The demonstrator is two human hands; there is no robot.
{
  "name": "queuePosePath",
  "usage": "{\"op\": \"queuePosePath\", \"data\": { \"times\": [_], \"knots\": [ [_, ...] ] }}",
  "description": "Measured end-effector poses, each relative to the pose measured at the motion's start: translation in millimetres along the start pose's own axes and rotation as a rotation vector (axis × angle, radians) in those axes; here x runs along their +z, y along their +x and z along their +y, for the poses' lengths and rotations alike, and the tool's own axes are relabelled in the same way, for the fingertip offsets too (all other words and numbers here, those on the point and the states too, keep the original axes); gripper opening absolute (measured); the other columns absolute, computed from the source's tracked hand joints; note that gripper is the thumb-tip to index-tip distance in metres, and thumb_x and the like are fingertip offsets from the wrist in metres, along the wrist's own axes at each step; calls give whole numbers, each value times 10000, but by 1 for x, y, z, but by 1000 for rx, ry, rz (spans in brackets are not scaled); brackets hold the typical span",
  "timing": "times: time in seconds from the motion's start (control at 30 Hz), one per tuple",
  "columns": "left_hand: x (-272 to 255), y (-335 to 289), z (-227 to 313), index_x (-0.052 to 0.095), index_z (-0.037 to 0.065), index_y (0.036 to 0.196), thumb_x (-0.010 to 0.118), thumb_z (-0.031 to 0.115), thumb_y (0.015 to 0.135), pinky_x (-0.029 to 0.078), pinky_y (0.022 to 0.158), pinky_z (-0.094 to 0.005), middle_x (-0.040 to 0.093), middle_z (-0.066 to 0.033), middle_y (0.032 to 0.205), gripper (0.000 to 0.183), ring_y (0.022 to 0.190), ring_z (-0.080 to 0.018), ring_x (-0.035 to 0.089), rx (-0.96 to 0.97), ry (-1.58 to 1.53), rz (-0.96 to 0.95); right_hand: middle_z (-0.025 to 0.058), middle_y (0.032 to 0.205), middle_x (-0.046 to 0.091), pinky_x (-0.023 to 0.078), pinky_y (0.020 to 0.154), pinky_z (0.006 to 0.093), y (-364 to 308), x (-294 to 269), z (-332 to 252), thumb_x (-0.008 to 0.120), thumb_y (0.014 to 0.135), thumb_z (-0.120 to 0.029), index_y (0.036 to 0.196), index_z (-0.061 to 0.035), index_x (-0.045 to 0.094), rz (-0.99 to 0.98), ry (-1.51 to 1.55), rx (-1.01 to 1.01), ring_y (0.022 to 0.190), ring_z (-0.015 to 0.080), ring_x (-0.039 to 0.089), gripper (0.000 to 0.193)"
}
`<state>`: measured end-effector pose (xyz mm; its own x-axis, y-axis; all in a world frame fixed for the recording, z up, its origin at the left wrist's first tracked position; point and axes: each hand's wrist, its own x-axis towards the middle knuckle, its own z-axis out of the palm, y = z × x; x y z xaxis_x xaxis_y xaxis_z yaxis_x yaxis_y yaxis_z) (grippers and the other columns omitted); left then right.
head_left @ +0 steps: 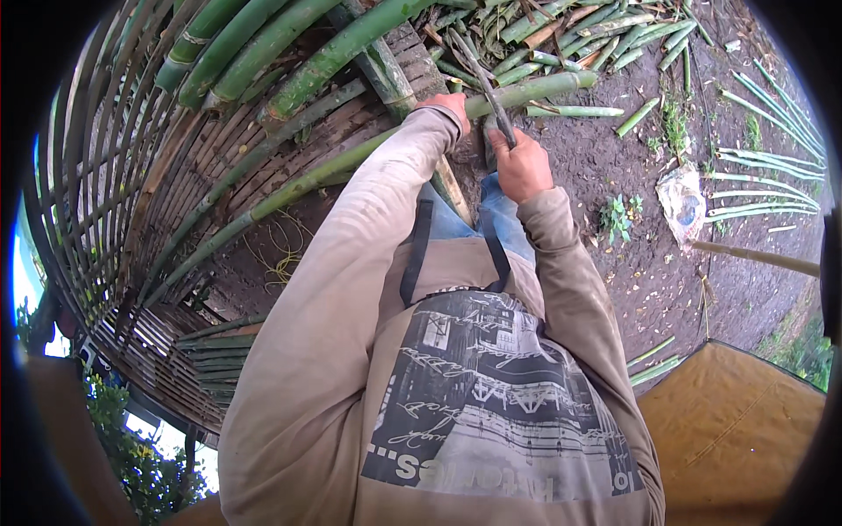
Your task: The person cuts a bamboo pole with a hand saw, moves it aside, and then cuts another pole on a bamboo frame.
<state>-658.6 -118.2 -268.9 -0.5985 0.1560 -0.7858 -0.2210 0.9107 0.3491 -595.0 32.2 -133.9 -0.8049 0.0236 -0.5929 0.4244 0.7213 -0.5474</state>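
A long green bamboo pole (544,88) slants across in front of me, its cut end pointing right. My left hand (447,109) is closed round it, with the fingers partly hidden by my wrist and sleeve. In my right hand (524,167) is a machete (488,86), gripped by its handle. The dark blade points away from me and crosses over the pole, just right of my left hand. Whether the edge touches the bamboo, I cannot tell. A thicker bamboo post (386,70) stands beside my left hand, under the pole.
Thick green bamboo stems (329,66) lie at the upper left, beside a curved slatted bamboo fence (96,167). Cut bamboo pieces (561,37) are heaped at the far side. Thin strips (763,162), a dirty sack (680,203) and an orange-brown tarp (737,430) are to the right.
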Motion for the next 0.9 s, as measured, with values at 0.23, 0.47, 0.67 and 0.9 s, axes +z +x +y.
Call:
{"op": "queuePosePath", "data": {
  "times": [0.23,0.47,0.67,0.9],
  "knots": [
    [1,-19,-7,568,123,1168,622,242,793,463,952,-457,632,-155,1181,398,1110,-339,602,-57,45,-68,222,643,551,432,543,446,-112,-56,-11,591,929,-324,921,-28,610,-39,-19,30,616,420,577,297],
    [0,-10,2,579,109,1157,635,248,758,474,943,-437,639,-175,1139,427,1068,-345,611,8,33,-50,260,791,620,462,688,502,13,4,6,533,945,-360,920,-19,604,19,-125,-27,818,436,602,349],
    [-2,-11,-17,569,138,1212,627,266,761,471,961,-429,631,-166,1166,472,1087,-339,604,-45,50,-88,235,688,590,459,606,474,-101,-57,-17,581,929,-313,892,-33,603,-58,0,-1,703,435,608,284],
    [10,6,-4,622,115,1115,647,303,734,498,919,-415,662,-135,1099,425,1042,-337,620,100,78,-84,247,743,605,450,641,513,2,-5,6,512,950,-407,834,-13,574,19,-3,-12,763,470,575,416]
  ]
}}
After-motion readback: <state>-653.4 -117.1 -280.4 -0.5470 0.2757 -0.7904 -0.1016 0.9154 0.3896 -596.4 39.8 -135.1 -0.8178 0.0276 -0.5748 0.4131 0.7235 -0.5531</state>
